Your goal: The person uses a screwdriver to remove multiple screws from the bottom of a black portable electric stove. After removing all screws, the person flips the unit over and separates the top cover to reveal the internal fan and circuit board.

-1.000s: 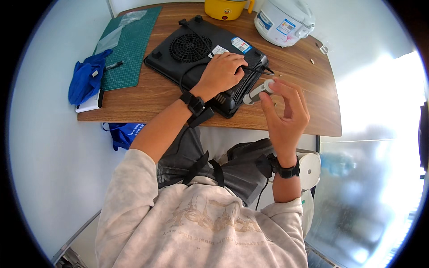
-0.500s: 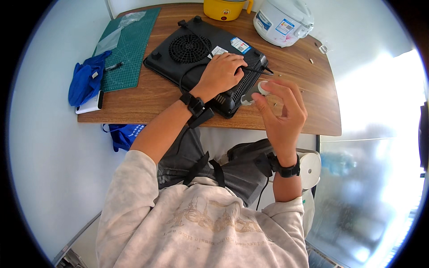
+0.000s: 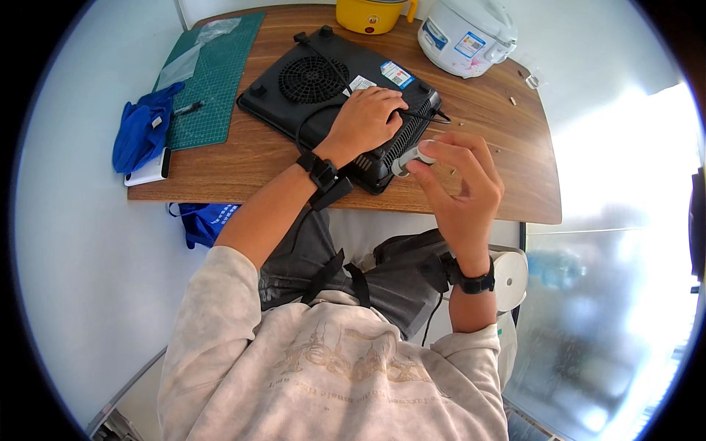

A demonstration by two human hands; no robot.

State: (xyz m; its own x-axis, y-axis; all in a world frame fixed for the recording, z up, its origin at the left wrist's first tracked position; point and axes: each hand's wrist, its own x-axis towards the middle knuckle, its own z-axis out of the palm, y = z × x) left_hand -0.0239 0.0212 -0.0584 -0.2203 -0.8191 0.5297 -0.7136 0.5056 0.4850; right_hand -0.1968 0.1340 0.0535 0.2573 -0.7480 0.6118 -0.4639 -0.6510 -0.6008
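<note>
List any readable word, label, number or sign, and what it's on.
Black appliance: white label and blue-and-white label, both too small to read.
White cooker: blue-edged stickers, too small.
Yellow pot: round emblem, too small.
Lower blue bag: white lettering, blurred.
Sweatshirt: printed line upside down, partly legible, not quoted.
Grey-and-white piece in right hand: none discernible.

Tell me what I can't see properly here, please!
All in the head view:
Under the left hand: its palm and the part of the black appliance it covers.
Part of the grey-white piece: hidden by the right hand.
Top of the yellow pot: cut off by the upper edge.
Pale bit on the table: too small to identify.
</note>
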